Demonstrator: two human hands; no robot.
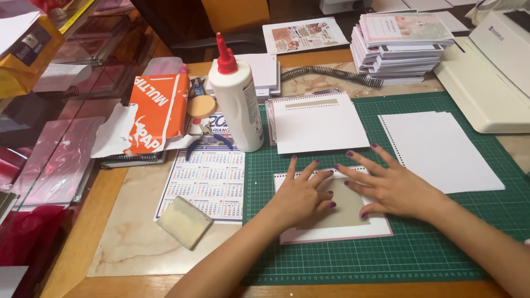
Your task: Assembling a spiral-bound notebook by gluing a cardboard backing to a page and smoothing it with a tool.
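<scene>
Both hands, left hand (302, 194) and right hand (386, 186), press flat with fingers spread wide on a grey card (343, 212). Uneven pushing could slide it crooked on its white sheet (331, 234).

The one camera sits on my head, looking steeply down and forward over my desk from close range. My forearms enter from the bottom edge, the green cutting mat (430, 248) fills the middle, and stacked booklets (398, 47) line the far top.
</scene>
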